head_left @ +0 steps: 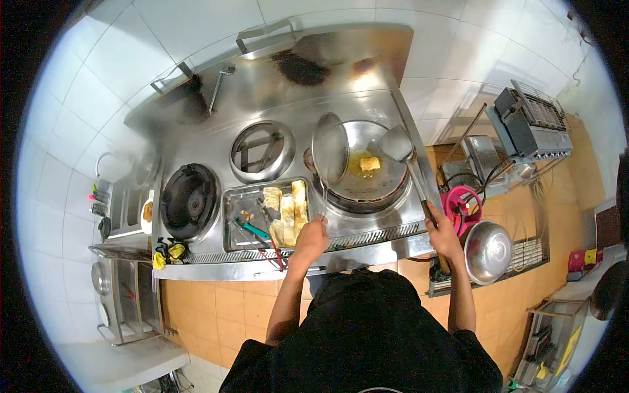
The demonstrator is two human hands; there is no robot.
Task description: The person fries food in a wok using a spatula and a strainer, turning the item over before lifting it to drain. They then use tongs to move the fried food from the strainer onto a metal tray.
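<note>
My left hand [312, 240] is closed round the handle of a round strainer [330, 148], whose mesh is tilted over the left side of a wok [354, 188]. In my right hand [444, 230] is the long handle of a metal spatula [396, 143], its blade over the wok's right side. A yellow-brown piece of food [370, 164] lies in oil at the bottom of the wok. Left of my left hand, a metal tray [234, 196] holds several pale yellow pieces [287, 209] and tongs with a teal grip [253, 228].
A black burner [190, 202] and a ring burner [263, 151] are on the stove's left. At the right stand a pink basket [464, 208], an upturned metal bowl [488, 252] and a metal appliance [538, 131]. Yellow-and-black cloths [168, 251] lie at the front left.
</note>
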